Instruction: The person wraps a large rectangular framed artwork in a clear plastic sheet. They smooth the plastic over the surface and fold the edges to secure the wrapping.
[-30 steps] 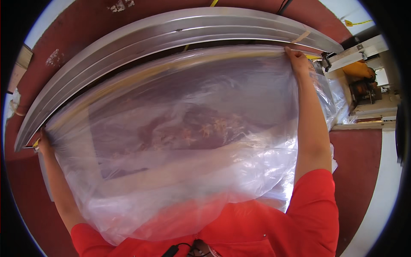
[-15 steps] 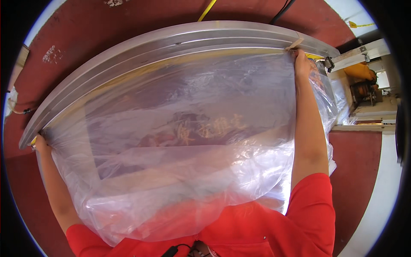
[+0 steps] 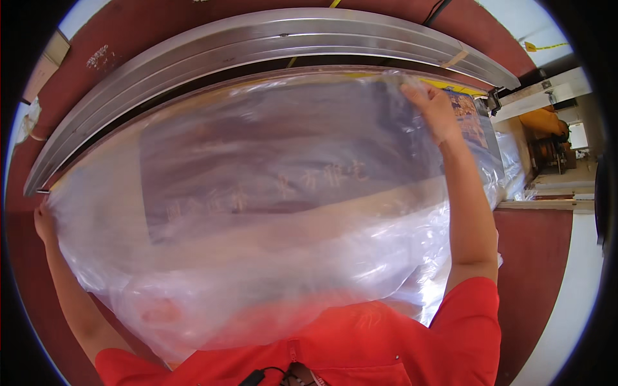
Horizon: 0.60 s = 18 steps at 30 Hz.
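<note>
- The left hand [image 3: 44, 222] is pinching the left edge of a large clear plastic bag [image 3: 270, 257], its grip clamped on the film.
- The right hand [image 3: 432, 110] is gripping the bag's top right edge, fingers closed on it.
- The bag is hanging spread wide between both hands, before the chest, covering a dark panel [image 3: 283, 148].
- Long grey metal rails [image 3: 257, 38] are lying beyond it on the red floor [image 3: 534, 257].

Clear glossy plastic bag [image 3: 270, 212] over a dark purple-brown panel [image 3: 283, 154] with faint pale lettering, silver-grey metal rails [image 3: 257, 38], dark red floor [image 3: 534, 257], red sleeves [image 3: 470, 315].
</note>
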Tool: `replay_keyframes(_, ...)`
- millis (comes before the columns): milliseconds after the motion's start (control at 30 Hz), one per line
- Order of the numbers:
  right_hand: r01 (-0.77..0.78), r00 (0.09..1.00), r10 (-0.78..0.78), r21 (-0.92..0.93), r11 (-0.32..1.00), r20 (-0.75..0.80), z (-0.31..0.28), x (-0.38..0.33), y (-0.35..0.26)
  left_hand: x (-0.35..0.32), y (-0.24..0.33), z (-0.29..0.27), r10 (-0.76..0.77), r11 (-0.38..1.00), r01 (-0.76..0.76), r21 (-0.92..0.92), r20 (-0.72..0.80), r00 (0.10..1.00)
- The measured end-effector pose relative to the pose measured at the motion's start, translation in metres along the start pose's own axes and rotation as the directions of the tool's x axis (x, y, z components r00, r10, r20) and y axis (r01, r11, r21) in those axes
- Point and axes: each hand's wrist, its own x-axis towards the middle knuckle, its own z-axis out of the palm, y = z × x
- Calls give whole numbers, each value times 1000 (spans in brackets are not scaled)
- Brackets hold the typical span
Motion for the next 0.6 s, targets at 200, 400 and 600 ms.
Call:
replay_keyframes(200, -3, 988, -38, 268, 963, 148, 35, -16, 12, -6, 70, -1, 373, 751, -587, 303, 539, 755)
replay_keyframes(400, 16, 997, -36, 292, 956, 65, 29, -21, 16, -255, 576, 14, 810, 521, -286, -804, 360, 463)
replay_keyframes(600, 276, 956, -275, 11, 961, 107, 39, -22, 20, -328, 620, 43, 806, 242, 94, -966, 254, 535)
